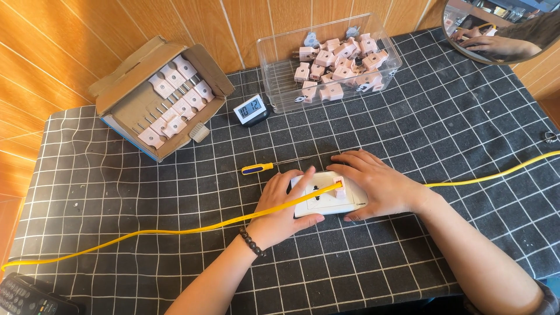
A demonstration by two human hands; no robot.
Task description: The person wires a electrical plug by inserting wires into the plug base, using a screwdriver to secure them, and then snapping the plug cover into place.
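Observation:
A white socket block (pixel 324 199) lies on the black checked cloth (pixel 443 116) near the front middle. A pink plug (pixel 338 187) on a yellow cable (pixel 175 230) sits on top of it. My left hand (pixel 283 207) grips the block's left end, with the thumb under its front edge. My right hand (pixel 373 184) lies flat over the block's right end and presses down by the plug. The yellow cable runs out to the left across my left hand and also to the right edge.
A screwdriver with a blue and yellow handle (pixel 257 168) lies just behind my hands. A clear bin of pink plugs (pixel 277 81), a small digital clock (pixel 250 109) and an open cardboard box of plugs (pixel 125 108) stand at the back. A dark device (pixel 26 297) sits bottom left.

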